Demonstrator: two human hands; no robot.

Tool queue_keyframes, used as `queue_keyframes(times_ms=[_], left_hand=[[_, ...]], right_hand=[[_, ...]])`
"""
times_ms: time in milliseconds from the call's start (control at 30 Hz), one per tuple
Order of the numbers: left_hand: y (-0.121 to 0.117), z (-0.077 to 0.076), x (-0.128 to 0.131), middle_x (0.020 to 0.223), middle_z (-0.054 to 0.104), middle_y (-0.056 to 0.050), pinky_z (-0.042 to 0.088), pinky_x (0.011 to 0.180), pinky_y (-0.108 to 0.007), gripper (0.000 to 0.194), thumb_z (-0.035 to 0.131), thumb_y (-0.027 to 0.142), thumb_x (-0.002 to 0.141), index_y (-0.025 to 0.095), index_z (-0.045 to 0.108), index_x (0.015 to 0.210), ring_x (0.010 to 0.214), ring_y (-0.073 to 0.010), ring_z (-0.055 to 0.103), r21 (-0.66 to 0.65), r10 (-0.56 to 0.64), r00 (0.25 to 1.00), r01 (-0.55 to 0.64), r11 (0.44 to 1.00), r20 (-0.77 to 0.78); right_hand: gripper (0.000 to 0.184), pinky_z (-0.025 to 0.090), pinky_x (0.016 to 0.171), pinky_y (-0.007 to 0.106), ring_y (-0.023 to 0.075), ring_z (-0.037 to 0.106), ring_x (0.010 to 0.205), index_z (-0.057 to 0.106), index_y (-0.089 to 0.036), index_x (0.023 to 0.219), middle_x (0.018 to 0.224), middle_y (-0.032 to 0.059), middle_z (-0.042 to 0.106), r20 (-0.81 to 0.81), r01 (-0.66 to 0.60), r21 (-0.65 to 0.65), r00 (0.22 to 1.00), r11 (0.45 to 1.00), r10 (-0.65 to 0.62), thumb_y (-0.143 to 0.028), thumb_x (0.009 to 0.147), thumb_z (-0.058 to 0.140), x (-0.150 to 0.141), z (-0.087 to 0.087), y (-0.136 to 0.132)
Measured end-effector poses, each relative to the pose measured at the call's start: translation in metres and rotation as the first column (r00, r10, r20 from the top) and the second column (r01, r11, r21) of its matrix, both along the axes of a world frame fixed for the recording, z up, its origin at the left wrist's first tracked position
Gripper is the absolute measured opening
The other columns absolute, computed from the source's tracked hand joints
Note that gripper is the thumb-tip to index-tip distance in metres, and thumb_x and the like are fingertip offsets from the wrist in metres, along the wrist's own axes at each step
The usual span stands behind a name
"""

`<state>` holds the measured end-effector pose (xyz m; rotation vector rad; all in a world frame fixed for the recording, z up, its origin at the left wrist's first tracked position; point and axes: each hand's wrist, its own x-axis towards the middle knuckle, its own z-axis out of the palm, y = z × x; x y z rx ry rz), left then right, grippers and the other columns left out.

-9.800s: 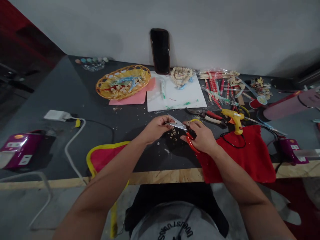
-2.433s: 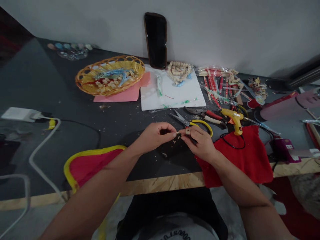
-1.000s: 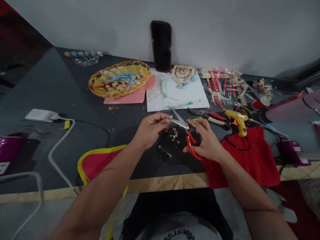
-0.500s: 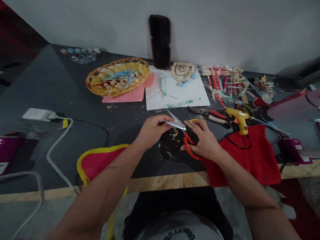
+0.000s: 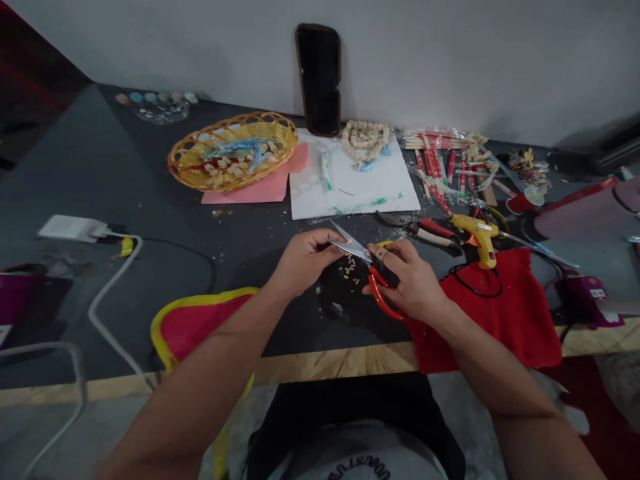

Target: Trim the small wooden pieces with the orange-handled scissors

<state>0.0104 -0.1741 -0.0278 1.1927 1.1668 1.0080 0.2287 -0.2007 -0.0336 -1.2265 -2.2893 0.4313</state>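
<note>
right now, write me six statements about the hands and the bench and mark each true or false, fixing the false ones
1. The right hand holds the scissors. True.
2. The scissors' blades are closed together. False: the blades stand apart.
3. The left hand's fingertips are at the scissors' blades. True.
4. The phone lies flat. False: the phone stands propped against the wall.
5. A beaded string lies on the white sheet. True.
6. The glue gun sits in the wicker basket. False: the yellow glue gun lies at the far edge of the red cloth.
</note>
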Motion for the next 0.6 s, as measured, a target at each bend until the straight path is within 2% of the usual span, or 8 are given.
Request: queue_keyframes(times_ms=[167,267,367,433,467,533,600], left_hand=[[0.0,-0.003,0.001,0.076,0.069,-0.001,0.046,0.068,-0.024,0.017,0.077,0.03,0.067,0.016,0.07,0.074,0.069,-0.0126,0.059,0.001,-0.006,0.998,0.006,1.0,0.062],[0.002,-0.008,-0.001,0.078,0.068,-0.001,0.046,0.067,-0.024,0.02,0.076,0.031,0.069,0.016,0.071,0.081,0.068,-0.0121,0.058,0.015,0.027,0.996,-0.028,0.999,0.087],[0.004,-0.009,-0.005,0.08,0.065,-0.001,0.044,0.063,-0.023,0.021,0.069,0.033,0.078,0.017,0.068,0.092,0.064,-0.0105,0.054,0.112,0.209,0.978,-0.21,0.971,0.02],[0.003,-0.005,-0.009,0.084,0.064,-0.002,0.046,0.065,-0.024,0.019,0.063,0.033,0.084,0.018,0.067,0.095,0.066,-0.0113,0.054,0.307,0.352,0.929,-0.305,0.902,-0.111],[0.002,-0.002,-0.01,0.089,0.064,-0.003,0.047,0.071,-0.026,0.019,0.062,0.032,0.085,0.018,0.067,0.096,0.073,-0.0129,0.056,0.429,0.387,0.898,-0.271,0.861,-0.21],[-0.001,0.002,-0.01,0.097,0.064,-0.006,0.047,0.083,-0.032,0.015,0.062,0.029,0.085,0.019,0.069,0.094,0.088,-0.0174,0.058,0.636,0.404,0.827,-0.076,0.768,-0.39],[-0.003,0.003,-0.008,0.101,0.064,-0.007,0.046,0.09,-0.038,0.014,0.062,0.028,0.086,0.02,0.071,0.093,0.098,-0.021,0.058,0.693,0.373,0.767,0.125,0.71,-0.521]], right_hand=[[0.063,0.057,0.087,0.04,0.0264,0.061,0.101,0.054,-0.027,0.131,0.113,0.0097,0.054,0.024,0.03,-0.028,0.999,0.999,-0.03,-0.054,0.077,0.071,-0.002,0.003,-0.002],[0.062,0.057,0.084,0.04,0.0276,0.059,0.105,0.054,-0.026,0.131,0.114,0.0106,0.054,0.033,0.072,0.004,0.997,0.997,-0.072,-0.052,0.077,0.071,-0.001,0.002,0.001],[0.061,0.058,0.078,0.039,0.0289,0.058,0.105,0.055,-0.025,0.132,0.115,0.0119,0.054,0.106,0.145,0.073,0.983,0.987,-0.152,-0.05,0.078,0.07,0.005,0.0,0.006],[0.06,0.057,0.075,0.038,0.0289,0.058,0.104,0.055,-0.025,0.133,0.115,0.012,0.054,0.183,0.168,0.119,0.965,0.979,-0.188,-0.048,0.079,0.07,0.007,0.001,0.007],[0.06,0.057,0.074,0.037,0.0286,0.057,0.102,0.054,-0.026,0.134,0.115,0.0118,0.054,0.225,0.168,0.141,0.954,0.976,-0.197,-0.046,0.08,0.069,0.008,0.002,0.007],[0.057,0.055,0.075,0.036,0.0275,0.056,0.101,0.053,-0.027,0.135,0.116,0.0111,0.053,0.308,0.148,0.183,0.93,0.972,-0.2,-0.042,0.082,0.067,0.007,0.005,0.005],[0.054,0.054,0.077,0.037,0.0267,0.055,0.1,0.052,-0.028,0.135,0.115,0.0107,0.053,0.378,0.111,0.218,0.906,0.97,-0.188,-0.038,0.084,0.065,0.005,0.008,0.002]])
